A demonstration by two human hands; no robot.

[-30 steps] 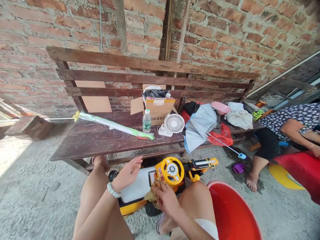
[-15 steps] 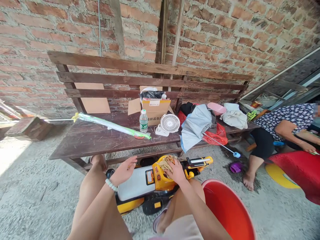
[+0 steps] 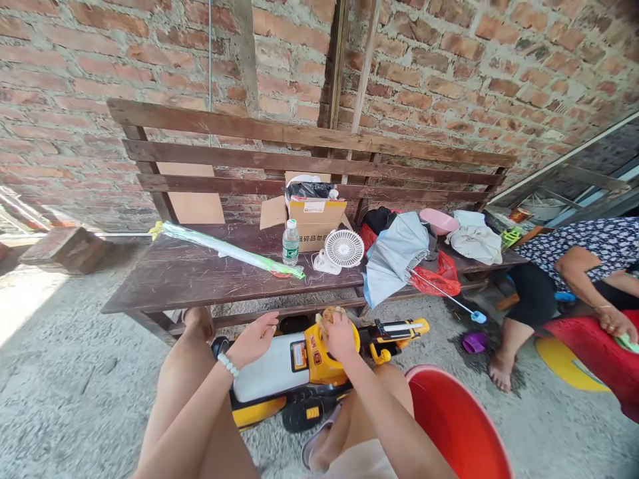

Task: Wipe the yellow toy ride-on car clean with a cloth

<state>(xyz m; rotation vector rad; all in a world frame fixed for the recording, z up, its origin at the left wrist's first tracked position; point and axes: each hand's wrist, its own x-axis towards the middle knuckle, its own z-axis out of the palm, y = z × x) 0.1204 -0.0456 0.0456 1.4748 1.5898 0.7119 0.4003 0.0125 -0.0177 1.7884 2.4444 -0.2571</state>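
Observation:
A yellow and black ride-on toy vehicle (image 3: 322, 366) with a pale grey seat (image 3: 272, 372) stands between my legs. My right hand (image 3: 341, 336) is closed over a crumpled tan cloth (image 3: 327, 319) and presses it against the yellow front part; my palm hides some of the cloth. Over the back of the seat hovers my left hand (image 3: 253, 340), fingers loosely apart and holding nothing, with a pale beaded bracelet at the wrist. The toy's arm (image 3: 402, 329) points to the right.
Behind the toy is a wooden bench (image 3: 164, 279) holding a cardboard box (image 3: 317, 223), water bottle (image 3: 290, 245), white fan (image 3: 344, 249) and grey umbrella (image 3: 397, 253). A red tub (image 3: 449, 412) stands by my right knee. Another person (image 3: 579, 266) sits at far right.
My right hand has shifted slightly left and up on the toy with the cloth, now covering more of it. The left hand has barely moved. The view has shifted a little.

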